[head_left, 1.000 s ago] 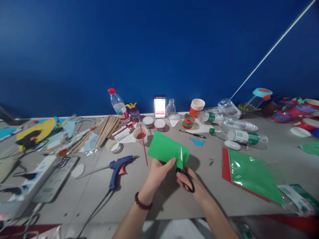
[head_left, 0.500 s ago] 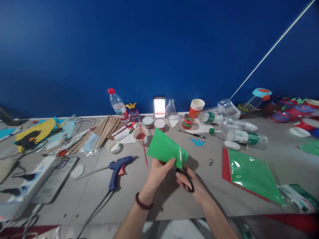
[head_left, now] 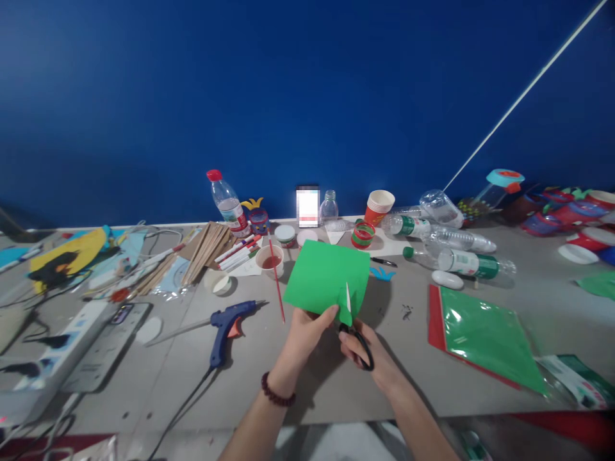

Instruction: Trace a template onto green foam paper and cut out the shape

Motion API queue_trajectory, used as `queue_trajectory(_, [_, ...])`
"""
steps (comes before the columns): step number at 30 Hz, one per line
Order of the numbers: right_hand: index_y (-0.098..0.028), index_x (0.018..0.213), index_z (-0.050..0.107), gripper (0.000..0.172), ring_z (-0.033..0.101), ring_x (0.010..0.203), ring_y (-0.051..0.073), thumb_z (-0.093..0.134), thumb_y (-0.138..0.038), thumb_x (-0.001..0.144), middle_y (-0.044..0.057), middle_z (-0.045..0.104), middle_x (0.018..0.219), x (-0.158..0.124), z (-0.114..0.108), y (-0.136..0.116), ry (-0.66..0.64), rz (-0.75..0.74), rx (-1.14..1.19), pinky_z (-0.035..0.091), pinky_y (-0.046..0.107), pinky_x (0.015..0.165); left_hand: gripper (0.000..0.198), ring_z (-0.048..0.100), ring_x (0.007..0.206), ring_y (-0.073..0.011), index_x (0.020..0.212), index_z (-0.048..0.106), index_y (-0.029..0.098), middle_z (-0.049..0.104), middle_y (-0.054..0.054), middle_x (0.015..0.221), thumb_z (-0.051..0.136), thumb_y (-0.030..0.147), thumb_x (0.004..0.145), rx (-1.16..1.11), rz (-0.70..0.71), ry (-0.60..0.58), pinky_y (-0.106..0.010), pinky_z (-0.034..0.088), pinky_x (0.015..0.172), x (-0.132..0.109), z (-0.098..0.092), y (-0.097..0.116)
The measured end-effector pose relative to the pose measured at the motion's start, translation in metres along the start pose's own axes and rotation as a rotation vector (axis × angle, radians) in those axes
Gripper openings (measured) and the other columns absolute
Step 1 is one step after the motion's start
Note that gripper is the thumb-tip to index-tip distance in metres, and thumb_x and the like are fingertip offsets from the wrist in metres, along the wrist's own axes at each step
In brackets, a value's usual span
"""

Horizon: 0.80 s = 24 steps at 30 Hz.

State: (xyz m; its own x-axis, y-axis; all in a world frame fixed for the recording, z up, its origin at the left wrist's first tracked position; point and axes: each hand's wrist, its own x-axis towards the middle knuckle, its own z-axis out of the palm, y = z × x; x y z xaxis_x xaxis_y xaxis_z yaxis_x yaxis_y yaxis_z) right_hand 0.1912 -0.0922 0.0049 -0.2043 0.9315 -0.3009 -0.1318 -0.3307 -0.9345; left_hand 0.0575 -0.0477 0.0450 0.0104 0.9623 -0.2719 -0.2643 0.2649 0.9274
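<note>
A bright green sheet (head_left: 327,272), paper or thin foam, is pinched at its near edge by my left hand (head_left: 307,330), thumb on top. My right hand (head_left: 368,352) is closed round the black handles of a pair of scissors (head_left: 362,349). One silver blade shows on top of the sheet near its right side; the other blade is hidden. A narrow cut flap of green curls between the blade and my left thumb. Behind the sheet's right corner lies a blue crown-shaped cutout (head_left: 383,274), partly covered.
A blue glue gun (head_left: 223,330) with its cord lies to the left. A brush rests on a paper cup (head_left: 264,262) of reddish liquid. Plastic bottles (head_left: 468,264) and a packet of green sheets (head_left: 490,336) lie right. A power strip (head_left: 57,358) is far left.
The green sheet has flattened and tipped so that more of its face shows, its far edge now covering part of a lid and the pen. Both hands have barely moved.
</note>
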Motion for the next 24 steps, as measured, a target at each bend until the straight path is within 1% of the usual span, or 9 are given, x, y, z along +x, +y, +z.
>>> queue_trajectory(3, [-0.018, 0.090, 0.053, 0.052, 0.025, 0.040, 0.006, 0.068, -0.064, 0.071, -0.009, 0.039, 0.048, 0.000, 0.000, 0.000, -0.014, -0.009, 0.006, 0.016, 0.020, 0.037, 0.027, 0.050, 0.049, -0.0100, 0.062, 0.063, 0.013, 0.059, 0.002, 0.053, 0.082, 0.030, 0.055, 0.000, 0.001, -0.015, -0.022, 0.041, 0.049, 0.000, -0.001, -0.004])
queue_trajectory(6, [-0.017, 0.090, 0.053, 0.051, 0.023, 0.040, 0.006, 0.067, -0.063, 0.073, -0.009, 0.038, 0.048, 0.001, 0.000, 0.001, -0.026, -0.014, 0.013, 0.015, 0.020, 0.037, 0.027, 0.051, 0.049, -0.0103, 0.061, 0.063, 0.013, 0.059, 0.001, 0.053, 0.082, 0.031, 0.055, -0.013, 0.005, -0.005, -0.023, 0.041, 0.050, -0.001, 0.000, -0.007])
queue_trajectory(12, [-0.017, 0.091, 0.054, 0.052, 0.024, 0.039, 0.006, 0.068, -0.063, 0.072, -0.009, 0.040, 0.048, 0.001, -0.001, 0.003, -0.006, -0.011, 0.020, 0.015, 0.020, 0.037, 0.027, 0.049, 0.049, -0.0096, 0.060, 0.061, 0.013, 0.058, 0.002, 0.053, 0.081, 0.032, 0.059, -0.009, 0.000, 0.002, -0.022, 0.040, 0.049, -0.001, -0.002, -0.014])
queue_trajectory(16, [-0.018, 0.084, 0.052, 0.050, 0.024, 0.040, 0.005, 0.067, -0.064, 0.073, -0.009, 0.039, 0.048, 0.001, -0.001, 0.003, -0.010, -0.028, 0.017, 0.016, 0.020, 0.038, 0.028, 0.050, 0.050, -0.0099, 0.061, 0.062, 0.013, 0.059, 0.001, 0.054, 0.079, 0.035, 0.063, 0.011, 0.012, -0.017, -0.022, 0.040, 0.050, -0.001, -0.004, -0.018])
queue_trajectory(22, [-0.018, 0.085, 0.051, 0.053, 0.025, 0.040, 0.005, 0.066, -0.066, 0.072, -0.009, 0.039, 0.048, 0.001, 0.000, 0.004, -0.009, -0.029, 0.016, 0.017, 0.020, 0.038, 0.032, 0.050, 0.051, -0.0103, 0.057, 0.061, 0.012, 0.058, 0.000, 0.053, 0.081, 0.037, 0.061, 0.000, 0.002, -0.002, -0.022, 0.041, 0.050, -0.005, -0.004, -0.016])
queue_trajectory(24, [-0.018, 0.086, 0.051, 0.052, 0.025, 0.041, 0.006, 0.066, -0.065, 0.073, -0.009, 0.040, 0.048, 0.001, -0.001, 0.004, -0.010, -0.028, 0.010, 0.017, 0.020, 0.038, 0.031, 0.051, 0.051, -0.0105, 0.063, 0.064, 0.012, 0.060, 0.000, 0.056, 0.082, 0.037, 0.061, -0.023, 0.021, 0.008, -0.022, 0.042, 0.050, -0.004, -0.004, -0.017])
